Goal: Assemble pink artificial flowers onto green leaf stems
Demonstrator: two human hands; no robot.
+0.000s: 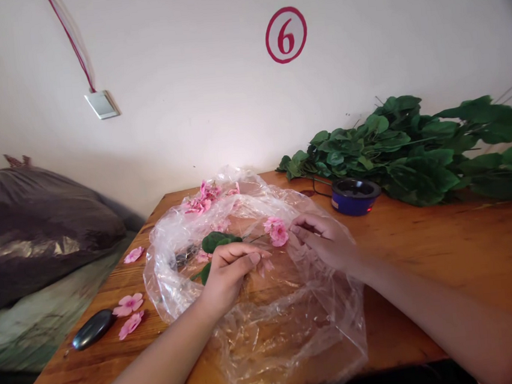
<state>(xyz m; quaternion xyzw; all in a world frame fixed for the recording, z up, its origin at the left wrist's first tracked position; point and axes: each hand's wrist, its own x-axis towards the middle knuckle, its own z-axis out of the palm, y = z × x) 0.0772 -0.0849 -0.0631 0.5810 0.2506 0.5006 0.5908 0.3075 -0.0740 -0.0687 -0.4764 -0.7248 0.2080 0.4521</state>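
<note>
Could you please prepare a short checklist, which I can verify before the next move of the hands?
1. Pink flower visible near the right hand: ok.
2. Left hand with a firm grip: cannot tell; the fingertips are close together, but what they pinch is unclear.
3. Work area free of loose plastic: not ok; the clear plastic lies crumpled around both hands.
4. Blue pot upright: ok; its red light is lit.
5. Black oval object away from the hands: ok.

Glossy, crinkled plastic bag (290,312); smooth wooden table (427,272), faintly shiny; matt wall (181,72)
</note>
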